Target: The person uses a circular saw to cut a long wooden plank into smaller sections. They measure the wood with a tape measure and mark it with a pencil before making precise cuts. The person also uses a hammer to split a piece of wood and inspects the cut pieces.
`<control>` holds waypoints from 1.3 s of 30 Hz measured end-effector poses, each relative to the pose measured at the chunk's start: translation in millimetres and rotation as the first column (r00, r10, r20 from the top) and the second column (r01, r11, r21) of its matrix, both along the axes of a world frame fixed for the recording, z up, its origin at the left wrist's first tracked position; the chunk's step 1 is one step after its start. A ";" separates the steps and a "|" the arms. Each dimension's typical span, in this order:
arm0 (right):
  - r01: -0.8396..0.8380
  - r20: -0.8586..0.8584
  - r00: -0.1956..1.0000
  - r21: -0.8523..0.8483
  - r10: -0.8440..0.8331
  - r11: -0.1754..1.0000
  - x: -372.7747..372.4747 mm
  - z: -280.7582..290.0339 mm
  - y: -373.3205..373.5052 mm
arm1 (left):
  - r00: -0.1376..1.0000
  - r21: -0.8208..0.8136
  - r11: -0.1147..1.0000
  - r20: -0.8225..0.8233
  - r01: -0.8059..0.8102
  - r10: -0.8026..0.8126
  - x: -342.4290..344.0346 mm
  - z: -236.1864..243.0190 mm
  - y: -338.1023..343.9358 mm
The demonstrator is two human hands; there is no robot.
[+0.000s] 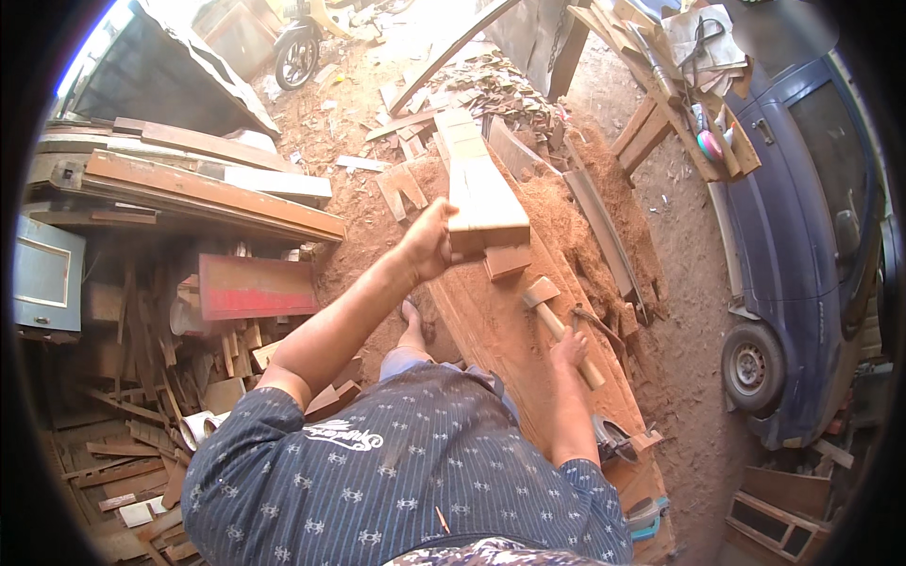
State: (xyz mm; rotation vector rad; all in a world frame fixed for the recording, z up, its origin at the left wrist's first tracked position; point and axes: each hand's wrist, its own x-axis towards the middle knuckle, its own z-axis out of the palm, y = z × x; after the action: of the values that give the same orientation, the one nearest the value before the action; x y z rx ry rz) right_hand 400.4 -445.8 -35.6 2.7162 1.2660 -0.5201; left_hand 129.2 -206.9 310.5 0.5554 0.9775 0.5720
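Observation:
My left hand (pixel 432 241) is closed round the near left edge of a pale, thick wooden board (pixel 486 193), which widens toward me and narrows at its far end. Under its near end sits a small wooden block (pixel 507 263). My right hand (pixel 569 349) grips the handle of a wooden mallet (pixel 542 291), whose head lies low over the workbench, apart from the board. Just right of the mallet, a dark curved tool (pixel 601 323) rests on the bench; its kind is hard to make out.
The long wooden bench (pixel 472 307) is dusted with sawdust. Stacked planks (pixel 212 193) and a red panel (pixel 257 286) stand left. A blue car (pixel 802 226) is parked right, near a wooden tool tray (pixel 741 141). Wood scraps (pixel 486 85) heap beyond the bench. A power tool (pixel 613 441) lies near my right elbow.

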 end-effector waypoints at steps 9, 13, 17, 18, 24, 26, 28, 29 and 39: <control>0.173 -0.275 0.958 0.310 -0.086 0.935 17.9 50.2 -0.8 | 0.863 0.112 0.989 -0.505 0.095 -0.025 -7.7 -174.4 -99.0; 0.337 -0.590 0.804 0.352 -0.073 0.873 -7.6 58.0 -3.0 | 0.893 0.252 0.961 -0.397 -0.115 0.211 20.0 -196.8 -96.9; 0.309 -0.599 0.798 0.308 -0.068 0.900 -21.6 71.4 -16.3 | 0.799 0.285 0.951 -0.541 -0.120 0.263 61.3 -195.8 -34.3; 0.351 -0.629 0.770 0.272 -0.110 0.896 -26.4 77.9 -18.6 | 0.780 0.258 0.957 -0.569 -0.129 0.259 66.5 -199.2 -11.3; 0.435 -0.661 0.731 0.261 -0.169 0.862 -15.6 56.0 -54.4 | 0.914 -0.081 0.990 -0.399 -0.116 0.075 70.5 -206.3 65.2; 0.418 -0.680 0.720 0.264 -0.140 0.869 -22.5 55.6 -53.7 | 0.922 -0.173 0.968 -0.313 0.181 -0.228 26.6 -260.1 39.4; 0.425 -0.685 0.713 0.251 -0.151 0.870 -20.6 45.4 -57.4 | 0.947 -0.319 0.927 -0.183 0.196 -0.263 8.2 -275.7 -10.3; 0.420 -0.691 0.708 0.242 -0.149 0.875 -18.9 35.5 -56.3 | 0.961 -0.341 0.927 -0.163 0.156 -0.222 -9.7 -282.8 -30.4; 0.417 -0.862 0.505 0.203 -0.041 0.886 -50.1 -1.2 29.4 | 0.760 -0.112 0.885 -0.568 -0.452 0.316 -228.6 -292.6 -87.0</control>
State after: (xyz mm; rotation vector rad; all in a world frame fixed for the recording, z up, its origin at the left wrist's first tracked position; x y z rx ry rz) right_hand 350.3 -416.3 -36.8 3.0547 1.1917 -2.0526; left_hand -99.4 -293.9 17.9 0.2853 1.7056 0.6658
